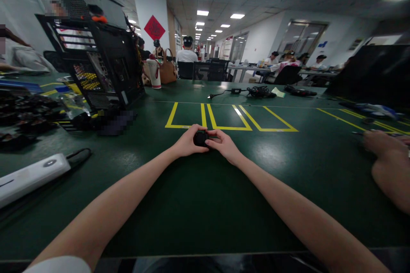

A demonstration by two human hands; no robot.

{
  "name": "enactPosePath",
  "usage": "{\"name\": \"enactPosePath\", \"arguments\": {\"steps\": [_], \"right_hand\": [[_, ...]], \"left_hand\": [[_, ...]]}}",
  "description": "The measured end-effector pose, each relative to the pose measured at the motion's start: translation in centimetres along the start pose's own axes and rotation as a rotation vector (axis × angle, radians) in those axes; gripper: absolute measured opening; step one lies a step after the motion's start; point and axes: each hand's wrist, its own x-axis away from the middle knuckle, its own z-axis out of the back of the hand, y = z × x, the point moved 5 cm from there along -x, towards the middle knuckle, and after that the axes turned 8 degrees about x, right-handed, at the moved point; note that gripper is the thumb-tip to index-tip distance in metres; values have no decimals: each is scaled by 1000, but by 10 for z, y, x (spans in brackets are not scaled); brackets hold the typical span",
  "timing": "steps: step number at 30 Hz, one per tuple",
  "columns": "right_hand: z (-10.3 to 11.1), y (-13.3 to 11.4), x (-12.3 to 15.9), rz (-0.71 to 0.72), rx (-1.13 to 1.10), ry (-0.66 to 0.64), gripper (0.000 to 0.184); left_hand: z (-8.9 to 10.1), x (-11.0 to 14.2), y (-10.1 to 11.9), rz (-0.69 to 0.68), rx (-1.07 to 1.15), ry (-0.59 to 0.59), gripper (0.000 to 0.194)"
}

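Both my arms reach out over a dark green table (205, 196). My left hand (188, 141) and my right hand (224, 145) meet in the middle and close round a small black object (201, 138) that rests on the table. What the object is stays unclear. It lies just in front of yellow taped rectangles (224, 117).
An open black computer case (105, 63) stands at the left with dark parts (25, 115) beside it. A white power strip (30, 177) lies near left. Another person's hand (389, 166) rests at the right. Cables and an adapter (256, 91) lie farther back. People sit at distant tables.
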Motion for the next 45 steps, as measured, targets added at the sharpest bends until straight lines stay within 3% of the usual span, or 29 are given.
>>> {"name": "enactPosePath", "arguments": {"steps": [9,20,29,38,45], "right_hand": [[1,0,-1,17,-36,35,24],[1,-3,1,20,-33,-17,31],[2,-4,-2,33,2,47,26],[1,-2,1,5,-37,-19,31],[2,-4,-1,51,3,37,24]], "left_hand": [[1,0,3,3,-4,6,57],[1,0,2,24,15,5,56],[1,0,5,8,-2,6,57],[1,0,0,25,15,6,57],[1,-1,2,29,8,5,57]]}}
